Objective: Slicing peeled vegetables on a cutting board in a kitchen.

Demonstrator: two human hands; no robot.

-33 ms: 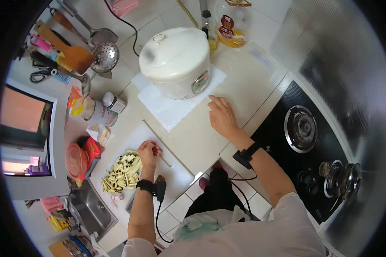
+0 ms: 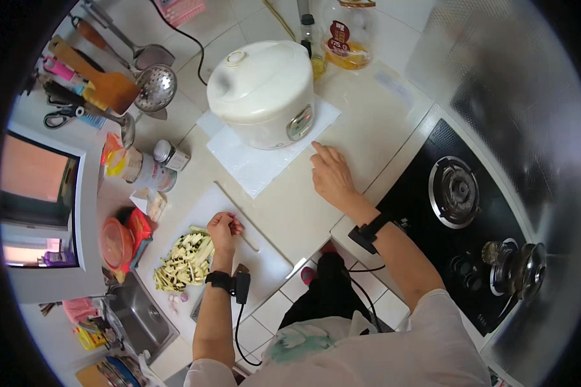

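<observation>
My left hand [image 2: 223, 229] is closed, its fingers curled together above the white cutting board [image 2: 265, 259]. A small purplish bit shows at the fingertips, too small to name. Beside that hand, a heap of cut strips [image 2: 182, 261], pale with dark skin, covers the board's left part. Small pinkish cloves [image 2: 183, 297] lie below the heap. My right hand [image 2: 332, 173] is open over the counter, holding nothing, with its fingers stretched toward the white rice cooker [image 2: 261, 87]. The cooker has its lid down and rests on a white sheet [image 2: 242, 169]; a small light glows on its panel.
To the right is a black gas stove [image 2: 426, 187] with a metal pot [image 2: 529, 274] on its near burner. Bottles of oil [image 2: 348, 48] stand behind the cooker. Jars [image 2: 171, 155], a red lidded bowl [image 2: 114, 242], a sink [image 2: 139, 313] and hanging utensils [image 2: 155, 87] are at left.
</observation>
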